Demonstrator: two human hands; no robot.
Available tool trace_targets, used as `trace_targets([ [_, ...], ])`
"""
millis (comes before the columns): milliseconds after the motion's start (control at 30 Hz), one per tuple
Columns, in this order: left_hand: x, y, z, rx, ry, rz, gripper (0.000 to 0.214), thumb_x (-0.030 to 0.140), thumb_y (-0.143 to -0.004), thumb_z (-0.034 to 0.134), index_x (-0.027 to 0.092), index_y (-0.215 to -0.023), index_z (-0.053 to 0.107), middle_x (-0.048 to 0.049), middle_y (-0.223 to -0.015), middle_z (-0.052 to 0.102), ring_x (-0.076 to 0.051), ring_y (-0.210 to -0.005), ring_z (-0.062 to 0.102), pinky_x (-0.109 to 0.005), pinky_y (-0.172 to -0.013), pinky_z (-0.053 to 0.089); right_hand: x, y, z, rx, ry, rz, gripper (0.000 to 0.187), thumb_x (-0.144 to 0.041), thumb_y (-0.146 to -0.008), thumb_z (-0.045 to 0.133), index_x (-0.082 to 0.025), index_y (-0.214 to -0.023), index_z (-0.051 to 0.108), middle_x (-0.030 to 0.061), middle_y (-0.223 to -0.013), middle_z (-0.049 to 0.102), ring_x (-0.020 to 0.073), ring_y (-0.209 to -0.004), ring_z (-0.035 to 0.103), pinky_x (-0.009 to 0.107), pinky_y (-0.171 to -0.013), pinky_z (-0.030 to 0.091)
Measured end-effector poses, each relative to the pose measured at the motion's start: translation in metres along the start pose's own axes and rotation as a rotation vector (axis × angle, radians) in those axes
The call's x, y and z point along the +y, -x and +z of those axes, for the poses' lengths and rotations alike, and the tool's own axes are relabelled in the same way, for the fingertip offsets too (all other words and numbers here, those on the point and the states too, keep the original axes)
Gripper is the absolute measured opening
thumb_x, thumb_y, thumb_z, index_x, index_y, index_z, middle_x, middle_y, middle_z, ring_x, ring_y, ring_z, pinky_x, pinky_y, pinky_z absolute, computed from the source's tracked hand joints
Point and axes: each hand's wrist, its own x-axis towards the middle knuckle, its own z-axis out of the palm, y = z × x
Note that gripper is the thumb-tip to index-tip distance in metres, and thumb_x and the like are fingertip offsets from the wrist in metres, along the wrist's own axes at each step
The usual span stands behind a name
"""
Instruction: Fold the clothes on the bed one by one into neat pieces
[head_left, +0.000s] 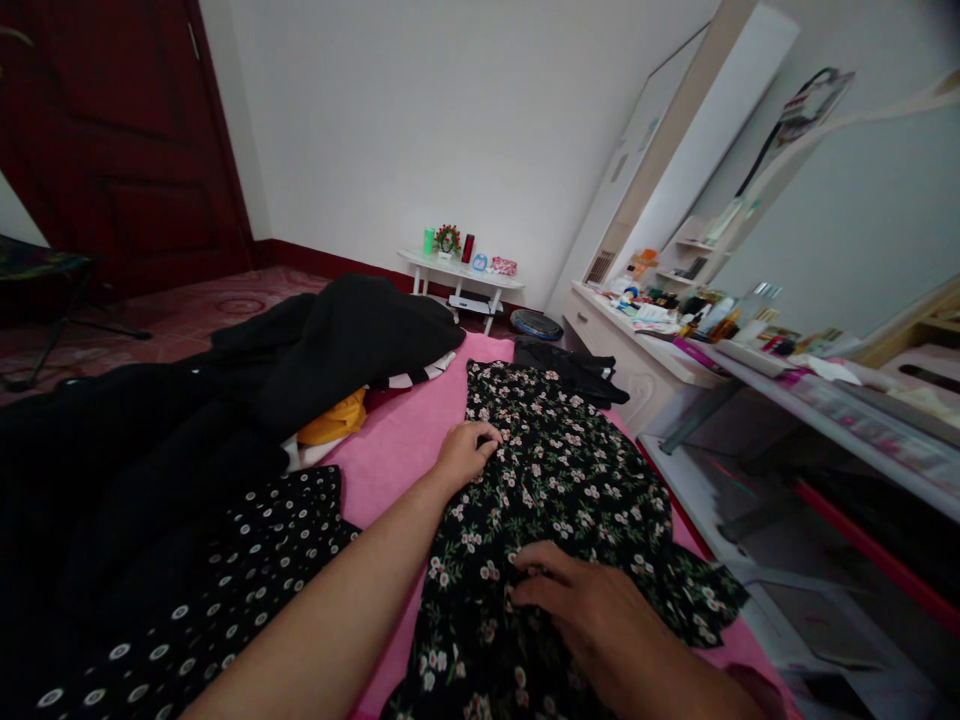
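A black floral dress (570, 475) with small pale pink flowers and green leaves lies spread over the pink bed cover (394, 450). A short sleeve sticks out on its lower right. At the dress's left edge is my left hand (463, 455), its fingers curled and thumb and forefinger pinched on the cloth. Nearer to me, my right hand (592, 605) rests over the middle of the dress with bent fingers apart. Whatever lies under its palm is hidden. To the left of my left forearm lies a black garment with white dots (255, 550).
Dark clothes (322, 345) are heaped on the left, with a yellow cloth (334, 418) showing beneath. Black folded clothing (577, 372) lies past the dress. A cluttered dressing table (637, 345) stands right, a small white table (461, 268) by the far wall.
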Motion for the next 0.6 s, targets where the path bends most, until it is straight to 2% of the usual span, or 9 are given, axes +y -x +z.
trace_targets([
  [67,-0.001,0.000,0.002,0.021,0.030,-0.033,0.014,0.013,-0.079,0.054,0.019,-0.084,0.066,0.0009,-0.080,0.067,-0.014,-0.073,0.061,-0.023,-0.070,0.046,0.002,0.000,0.005,-0.035,0.087,-0.021,0.048,-0.001,-0.079,0.044,-0.031,-0.113,0.059,-0.0009,-0.128,0.055,0.0143,-0.096,0.061,0.023,-0.078,0.042],
  [167,-0.002,0.000,0.002,0.061,0.068,-0.070,0.016,0.013,-0.079,0.051,0.018,-0.086,0.065,0.0014,-0.077,0.064,-0.013,-0.069,0.060,-0.021,-0.065,0.045,-0.005,0.002,0.009,-0.022,0.067,-0.002,0.023,-0.007,-0.085,0.045,-0.024,-0.090,0.060,-0.0013,-0.101,0.063,0.0113,-0.082,0.060,0.021,-0.070,0.041],
  [233,-0.001,-0.001,0.000,0.090,0.083,-0.086,0.019,0.010,-0.076,0.049,0.018,-0.085,0.064,0.0018,-0.075,0.063,-0.013,-0.070,0.060,-0.021,-0.067,0.045,-0.012,0.004,0.007,-0.006,-0.019,-0.003,0.016,-0.013,-0.088,0.048,-0.022,-0.080,0.058,-0.0036,-0.089,0.063,0.0097,-0.078,0.058,0.019,-0.069,0.040],
  [333,0.003,-0.001,-0.004,0.128,0.091,-0.120,0.022,0.009,-0.074,0.045,0.017,-0.081,0.064,0.0025,-0.068,0.061,-0.013,-0.066,0.058,-0.021,-0.064,0.044,-0.010,-0.002,-0.003,0.029,-0.115,0.009,0.011,-0.015,-0.085,0.054,-0.024,-0.081,0.058,-0.0064,-0.083,0.063,0.0087,-0.077,0.058,0.018,-0.069,0.040],
  [400,0.007,0.000,-0.007,0.142,0.090,-0.139,0.022,0.011,-0.074,0.043,0.016,-0.074,0.065,0.0019,-0.066,0.061,-0.013,-0.063,0.057,-0.021,-0.061,0.043,0.003,-0.014,-0.011,0.103,-0.093,0.039,0.012,-0.014,-0.084,0.054,-0.025,-0.084,0.060,-0.0052,-0.083,0.062,0.0099,-0.076,0.058,0.020,-0.070,0.041],
  [467,0.010,0.001,-0.007,0.143,0.086,-0.143,0.023,0.014,-0.075,0.043,0.016,-0.068,0.065,0.0010,-0.066,0.063,-0.013,-0.064,0.057,-0.022,-0.062,0.042,0.025,-0.031,-0.017,0.218,-0.029,0.058,0.021,-0.010,-0.084,0.049,-0.024,-0.090,0.062,-0.0016,-0.091,0.062,0.0119,-0.083,0.059,0.022,-0.075,0.043],
  [533,0.013,0.002,-0.006,0.134,0.080,-0.140,0.023,0.020,-0.078,0.047,0.016,-0.063,0.065,0.0005,-0.064,0.064,-0.013,-0.064,0.058,-0.022,-0.061,0.042,0.049,-0.049,-0.019,0.308,0.043,0.057,0.036,-0.003,-0.082,0.041,-0.024,-0.104,0.062,0.0025,-0.112,0.058,0.0135,-0.094,0.059,0.025,-0.083,0.044],
  [600,0.013,0.002,-0.004,0.119,0.068,-0.141,0.021,0.027,-0.077,0.055,0.016,-0.062,0.064,0.0007,-0.060,0.063,-0.013,-0.059,0.057,-0.022,-0.058,0.043,0.070,-0.064,-0.017,0.324,0.088,0.026,0.052,0.000,-0.078,0.040,-0.026,-0.119,0.057,0.0042,-0.132,0.047,0.0148,-0.107,0.057,0.028,-0.091,0.043],
])
